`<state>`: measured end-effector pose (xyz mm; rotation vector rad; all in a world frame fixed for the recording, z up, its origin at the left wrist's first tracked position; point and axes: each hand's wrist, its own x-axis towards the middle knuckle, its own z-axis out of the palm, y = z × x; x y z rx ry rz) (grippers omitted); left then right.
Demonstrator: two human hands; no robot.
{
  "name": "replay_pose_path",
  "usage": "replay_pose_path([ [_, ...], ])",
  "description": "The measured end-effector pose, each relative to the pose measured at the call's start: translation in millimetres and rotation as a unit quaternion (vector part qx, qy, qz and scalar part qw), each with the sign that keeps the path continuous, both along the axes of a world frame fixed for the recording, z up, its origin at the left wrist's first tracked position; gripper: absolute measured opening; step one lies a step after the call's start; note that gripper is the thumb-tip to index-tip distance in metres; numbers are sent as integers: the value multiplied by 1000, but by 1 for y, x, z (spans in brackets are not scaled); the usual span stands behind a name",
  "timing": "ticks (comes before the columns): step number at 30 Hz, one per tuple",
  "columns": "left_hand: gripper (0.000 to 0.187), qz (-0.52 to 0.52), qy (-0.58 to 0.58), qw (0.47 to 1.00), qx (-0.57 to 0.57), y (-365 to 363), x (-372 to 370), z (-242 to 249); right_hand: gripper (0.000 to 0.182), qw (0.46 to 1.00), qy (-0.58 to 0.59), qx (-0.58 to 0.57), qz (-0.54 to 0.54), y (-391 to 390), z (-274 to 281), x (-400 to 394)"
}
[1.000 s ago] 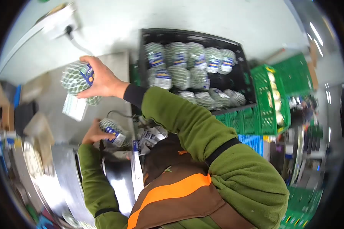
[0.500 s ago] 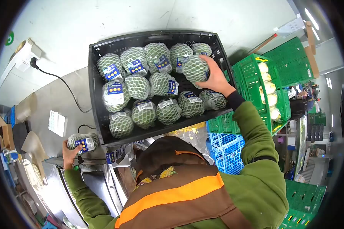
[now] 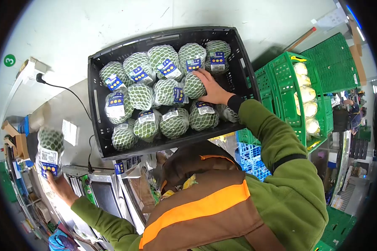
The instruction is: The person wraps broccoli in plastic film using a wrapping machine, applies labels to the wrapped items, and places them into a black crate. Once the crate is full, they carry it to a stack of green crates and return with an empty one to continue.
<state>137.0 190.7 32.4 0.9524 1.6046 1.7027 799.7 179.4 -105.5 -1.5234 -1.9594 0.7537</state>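
A black crate (image 3: 174, 149) holds several round green items in white netting with blue labels, set in three rows. In its middle row my right hand (image 3: 213, 88) is closed round one netted item (image 3: 194, 85), which rests beside its neighbours. Out to the far left, away from the crate, my left hand (image 3: 59, 187) grips another netted item (image 3: 49, 151) with a white and blue label. That one is held up, partly blurred.
Green crates (image 3: 285, 98) with pale round goods (image 3: 307, 94) stand on the right. Blue crates (image 3: 252, 161) are below them. A black cable (image 3: 73, 93) runs along the left wall. Another person (image 3: 356, 115) is at the far right.
My left hand has carried its netted item outward to the left, away from the crate. My right hand has moved left and down with its item, bringing it against the middle row.
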Motion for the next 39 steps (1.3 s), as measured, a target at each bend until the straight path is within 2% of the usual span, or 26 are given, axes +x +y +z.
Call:
replay_pose_path([
  [2, 55, -128, -152, 974, 105, 23, 32, 10, 108, 956, -244, -63, -152, -10, 25, -22],
  [4, 48, -206, -227, 946, 104, 49, 103, 12, 121, 946, -237, -145, -167, -10, 37, -40],
  [7, 44, -410, -156, 897, 61, 78, 240, 3, 110, 925, -330, -84, -171, -14, 13, -72],
  [9, 51, -474, -103, 874, 25, 61, 362, 35, 101, 905, -390, -82, -149, -14, 14, -82],
  [11, 76, -504, -120, 855, -29, 59, 441, 18, 97, 895, -415, -106, -127, -14, 26, -88],
  [13, 82, -558, -98, 820, -78, 62, 501, -12, 76, 903, -382, -164, -110, -11, 26, -92],
  [14, 84, -561, -39, 821, -100, 59, 522, -16, 76, 903, -382, -163, -115, -10, 22, -95],
  [15, 88, -566, -48, 812, -138, 55, 540, -22, 71, 898, -399, -134, -129, -11, 16, -98],
  [16, 95, -573, 3, 810, -119, 75, 559, -83, 66, 893, -415, -105, -142, -13, 13, -99],
  [18, 108, -622, 7, 763, -177, 66, 568, -76, 59, 901, -398, -75, -154, -18, 13, -94],
  [20, 111, -617, 49, 765, -179, 70, 572, -71, 56, 903, -401, -76, -131, -20, 21, -91],
  [21, 111, -597, 77, 771, -208, 69, 571, -60, 48, 910, -383, 2, -159, -35, 28, -88],
  [22, 111, -575, 103, 776, -237, 67, 571, -53, 48, 911, -381, 1, -157, -48, 51, -78],
  [24, 108, -567, 155, 775, -233, 68, 571, -62, 41, 971, -99, -162, -145, -72, 98, -53],
  [26, 105, -546, 328, 767, -78, 57, 567, -70, 39, 946, -49, -231, -221, -87, 132, -21],
  [27, 100, -501, 399, 765, -70, 44, 571, -70, 53, 962, -69, -88, -251, -93, 124, 0],
  [28, 98, -482, 400, 776, -75, 36, 578, -73, 69, 956, -84, 55, -276, -95, 109, 15],
  [29, 97, -491, 390, 777, -59, 32, 581, -76, 69, 957, -83, 51, -272, -86, 89, 26],
  [30, 96, -500, 381, 777, -39, 32, 584, -79, 85, 957, -108, 61, -262, -73, 70, 39],
  [31, 83, -536, 354, 766, 10, 44, 581, -100, 102, 956, -133, 74, -251, -62, 61, 48],
  [32, 83, -533, 354, 768, 8, 50, 573, -104, 102, 957, -133, 75, -247, -56, 62, 48],
  [34, 72, -593, 276, 756, 28, 55, 555, -106, 116, 936, -238, -89, -243, -43, 61, 45],
  [35, 69, -547, 403, 717, 159, 52, 544, -105, 109, 942, -241, -28, -230, -40, 55, 49],
  [36, 69, -547, 402, 718, 152, 51, 537, -104, 109, 944, -240, -33, -225, -37, 52, 50],
  [38, 73, -533, 543, 619, 194, 47, 526, -105, 98, 942, -267, -38, -199, -33, 61, 49],
  [39, 76, -531, 534, 634, 177, 48, 524, -108, 90, 942, -272, 3, -197, -32, 57, 51],
])
